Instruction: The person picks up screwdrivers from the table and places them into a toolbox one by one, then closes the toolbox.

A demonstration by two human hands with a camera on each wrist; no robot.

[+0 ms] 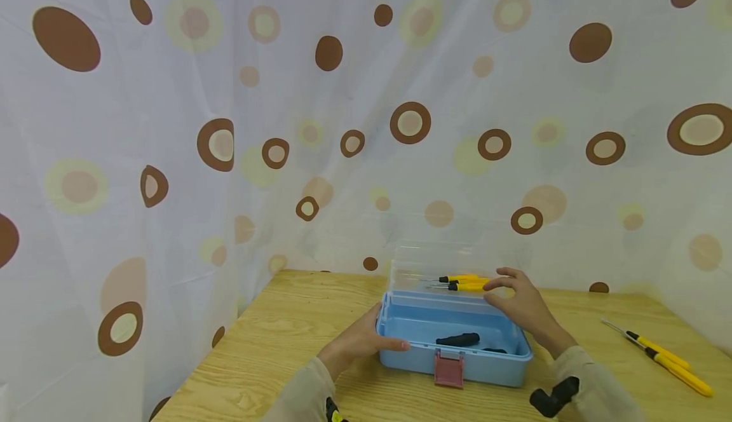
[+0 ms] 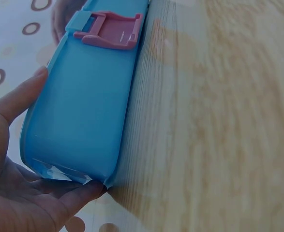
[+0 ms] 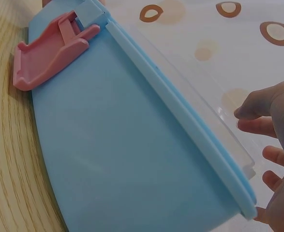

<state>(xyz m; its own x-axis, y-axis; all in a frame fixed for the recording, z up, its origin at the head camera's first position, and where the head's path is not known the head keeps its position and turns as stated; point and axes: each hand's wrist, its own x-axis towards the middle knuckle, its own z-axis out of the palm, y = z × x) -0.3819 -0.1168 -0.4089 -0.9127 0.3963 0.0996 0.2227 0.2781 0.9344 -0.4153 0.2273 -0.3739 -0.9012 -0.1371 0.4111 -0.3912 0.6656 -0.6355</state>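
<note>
A light blue plastic toolbox (image 1: 480,366) stands on the table with its clear lid (image 1: 446,257) raised at the back. Its pink latch (image 1: 448,370) hangs unfastened at the front. Inside lies a black elongated object (image 1: 457,339), with part of another dark piece (image 1: 494,350) beside it. My left hand (image 1: 363,339) holds the box's left end, thumb along the front and fingers around the end wall. Over the right rear of the box hovers my right hand (image 1: 523,301), thumb and fingers bent but apart, with nothing between them.
Several yellow-handled screwdrivers (image 1: 469,286) show through the clear lid, behind the box. Two more yellow-handled tools (image 1: 666,353) lie on the table's right side. A patterned curtain (image 1: 343,91) hangs behind the wooden table (image 1: 257,346).
</note>
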